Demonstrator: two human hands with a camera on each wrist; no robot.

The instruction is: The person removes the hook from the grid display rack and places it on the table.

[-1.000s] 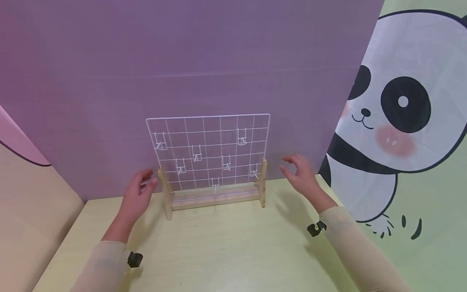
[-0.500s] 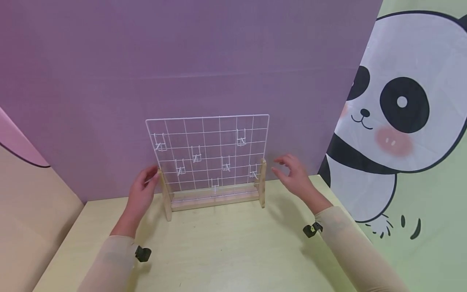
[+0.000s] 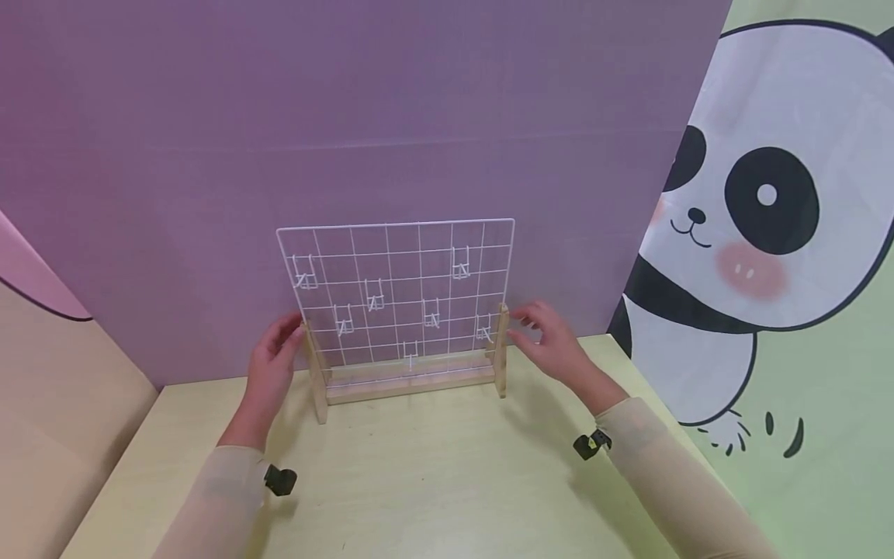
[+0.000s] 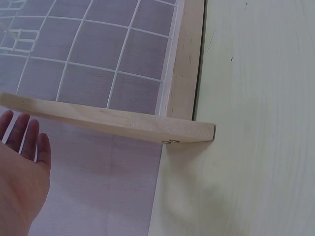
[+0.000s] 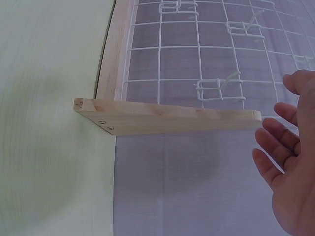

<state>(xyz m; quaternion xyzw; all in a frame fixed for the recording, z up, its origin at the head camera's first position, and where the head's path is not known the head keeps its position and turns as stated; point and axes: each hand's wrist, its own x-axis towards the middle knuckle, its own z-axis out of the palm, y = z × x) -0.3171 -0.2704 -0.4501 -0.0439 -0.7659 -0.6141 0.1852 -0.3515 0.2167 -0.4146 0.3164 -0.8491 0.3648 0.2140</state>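
A white wire grid panel (image 3: 398,295) stands upright in a wooden stand (image 3: 405,382) at the back of a pale yellow table (image 3: 419,473). Several small white wire hooks (image 3: 377,296) hang on the grid. My left hand (image 3: 282,341) is beside the stand's left upright (image 3: 316,376), fingers loose and holding nothing. My right hand (image 3: 531,326) hovers by the right upright (image 3: 501,349), fingers spread. In the left wrist view the left hand (image 4: 22,162) lies just below the wooden foot (image 4: 113,120). In the right wrist view the right hand (image 5: 288,162) is just off the foot's end (image 5: 167,115).
A purple backdrop (image 3: 349,116) rises right behind the stand. A panda poster (image 3: 761,217) covers the wall on the right, and a beige panel (image 3: 63,388) closes the left side. Bare tabletop lies in front of the stand.
Both hands have moved inward toward the stand's uprights; the right hand travelled left and slightly down, and the left moved right and close to the left upright. The stand has not moved.
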